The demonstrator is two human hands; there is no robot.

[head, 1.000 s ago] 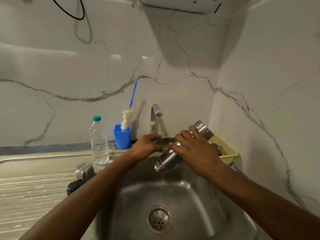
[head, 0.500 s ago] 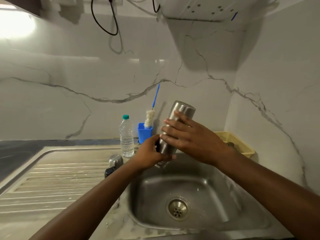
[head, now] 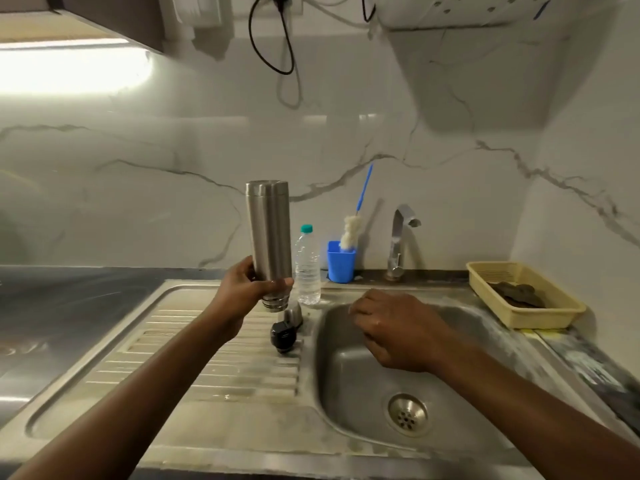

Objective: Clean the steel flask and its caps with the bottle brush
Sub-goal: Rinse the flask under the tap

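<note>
The left hand (head: 247, 289) gripped the steel flask (head: 268, 237) near its mouth, upside down just above the two caps (head: 283, 336), while the right hand (head: 391, 327) hovered loose and empty over the sink (head: 332, 375), draining, I'd judge, with the bottle brush (head: 350, 230) beyond it the next reach.

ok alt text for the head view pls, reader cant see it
A person's left hand holds a steel flask upside down above the drainboard, while the right hand hovers, apparently empty, over the sink. A black cap and a steel cap lie on the drainboard, and a brush stands in a blue cup near the tap.
</note>
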